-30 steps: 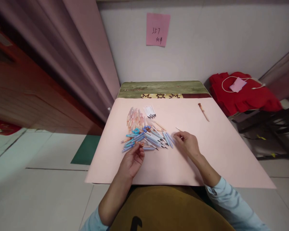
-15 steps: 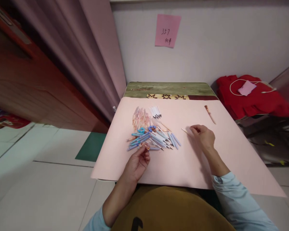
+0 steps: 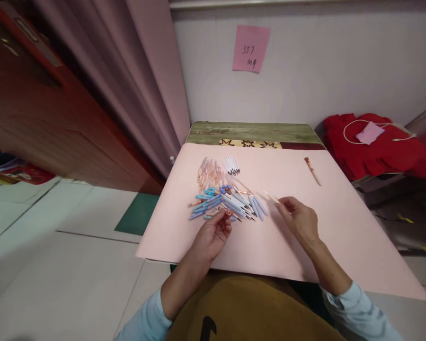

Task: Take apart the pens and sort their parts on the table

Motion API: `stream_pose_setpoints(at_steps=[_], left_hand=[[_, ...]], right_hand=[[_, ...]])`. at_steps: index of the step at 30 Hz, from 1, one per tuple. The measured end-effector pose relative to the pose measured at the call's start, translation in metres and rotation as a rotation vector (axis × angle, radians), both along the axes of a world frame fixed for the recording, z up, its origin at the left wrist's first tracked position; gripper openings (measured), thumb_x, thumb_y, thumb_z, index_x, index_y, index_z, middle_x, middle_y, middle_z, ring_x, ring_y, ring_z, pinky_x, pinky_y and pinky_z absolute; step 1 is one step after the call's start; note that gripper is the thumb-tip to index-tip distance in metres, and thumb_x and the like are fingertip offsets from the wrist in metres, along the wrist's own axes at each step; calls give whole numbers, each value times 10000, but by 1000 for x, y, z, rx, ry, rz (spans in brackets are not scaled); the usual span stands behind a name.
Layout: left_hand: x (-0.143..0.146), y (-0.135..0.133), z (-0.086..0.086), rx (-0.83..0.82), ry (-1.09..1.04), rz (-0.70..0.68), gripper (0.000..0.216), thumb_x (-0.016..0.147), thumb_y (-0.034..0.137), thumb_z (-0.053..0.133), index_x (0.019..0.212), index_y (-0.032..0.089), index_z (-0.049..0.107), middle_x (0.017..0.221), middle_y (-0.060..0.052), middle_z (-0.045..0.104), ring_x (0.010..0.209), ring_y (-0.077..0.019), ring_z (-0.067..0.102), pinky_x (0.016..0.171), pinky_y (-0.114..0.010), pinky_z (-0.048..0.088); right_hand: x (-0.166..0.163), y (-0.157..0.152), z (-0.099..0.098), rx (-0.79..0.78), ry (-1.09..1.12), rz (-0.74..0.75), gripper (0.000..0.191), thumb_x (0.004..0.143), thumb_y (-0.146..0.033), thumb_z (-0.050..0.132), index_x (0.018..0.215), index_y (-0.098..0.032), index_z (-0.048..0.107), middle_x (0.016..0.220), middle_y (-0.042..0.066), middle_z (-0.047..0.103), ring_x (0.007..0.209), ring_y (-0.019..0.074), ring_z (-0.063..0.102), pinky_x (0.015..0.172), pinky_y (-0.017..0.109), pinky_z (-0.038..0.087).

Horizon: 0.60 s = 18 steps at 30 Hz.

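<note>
My left hand (image 3: 215, 234) is closed on a small orange-brown pen barrel (image 3: 228, 212), its open end toward the right; the rest is hidden by the fingers. My right hand (image 3: 298, 218) pinches a thin whitish pen refill (image 3: 270, 196), which points up and left above the paper. Just beyond my left hand lies a heap of blue pen parts (image 3: 209, 204) with white, dark-tipped refills (image 3: 236, 204) among them. Behind them are pinkish clear pen barrels (image 3: 210, 171) and a row of white refills (image 3: 230, 164).
Pale pink paper (image 3: 262, 251) covers most of the table. One whole pen (image 3: 312, 171) with a brown top lies at the right. A green table strip (image 3: 248, 129) meets the wall. Red cloth (image 3: 386, 154) with a white cable sits beyond the right edge.
My right hand has come slightly nearer to the left hand, with the refill. My left hand has shifted a little to the right with the pen barrel.
</note>
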State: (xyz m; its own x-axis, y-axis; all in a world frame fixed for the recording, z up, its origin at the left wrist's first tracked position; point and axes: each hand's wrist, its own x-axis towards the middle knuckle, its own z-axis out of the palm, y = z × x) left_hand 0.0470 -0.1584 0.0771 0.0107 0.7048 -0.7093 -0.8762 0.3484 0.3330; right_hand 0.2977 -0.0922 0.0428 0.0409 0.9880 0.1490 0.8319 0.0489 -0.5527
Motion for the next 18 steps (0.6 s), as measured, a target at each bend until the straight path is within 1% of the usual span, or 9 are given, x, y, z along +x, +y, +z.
stream_pose_setpoints(at_steps=[4, 6, 8, 11, 14, 18], left_hand=[[6, 3, 1, 34, 13, 21, 48, 873, 79, 610, 856, 95, 652, 738, -37, 691, 551, -68, 617, 504, -149, 518], [9, 4, 0, 36, 16, 20, 59, 877, 78, 606, 851, 92, 657, 738, -40, 696, 555, -69, 622, 510, -150, 522], [14, 4, -3, 22, 19, 15, 64, 878, 81, 605, 848, 86, 661, 723, -42, 693, 547, -70, 620, 505, -151, 522], [20, 1, -7, 6, 26, 2, 57, 872, 87, 616, 848, 80, 666, 711, -40, 689, 540, -70, 619, 501, -154, 522], [25, -4, -8, 18, 48, 13, 27, 844, 81, 649, 822, 94, 658, 690, -25, 678, 533, -65, 614, 497, -151, 517], [27, -10, -6, 51, 74, 53, 54, 813, 72, 677, 829, 111, 643, 719, -23, 688, 531, -57, 607, 497, -145, 512]], right_hand=[[-29, -41, 26, 50, 147, 249, 218, 874, -449, 600, 919, -275, 723, 841, -15, 744, 729, 168, 677, 605, 255, 486], [-39, -56, 32, 96, 152, 307, 211, 886, -425, 596, 949, -268, 722, 879, -7, 750, 763, 171, 686, 609, 250, 502], [-44, -65, 32, 147, 130, 329, 217, 893, -415, 594, 964, -255, 722, 897, 5, 754, 777, 178, 692, 614, 255, 514], [-44, -69, 27, 205, 93, 339, 218, 900, -403, 592, 971, -245, 725, 913, 15, 758, 773, 182, 698, 636, 267, 531], [-42, -71, 22, 234, 69, 346, 211, 909, -389, 584, 966, -245, 727, 928, 25, 760, 772, 188, 702, 659, 279, 542], [-40, -76, 22, 258, 56, 349, 205, 915, -386, 579, 960, -251, 727, 890, 24, 756, 737, 185, 698, 646, 278, 542]])
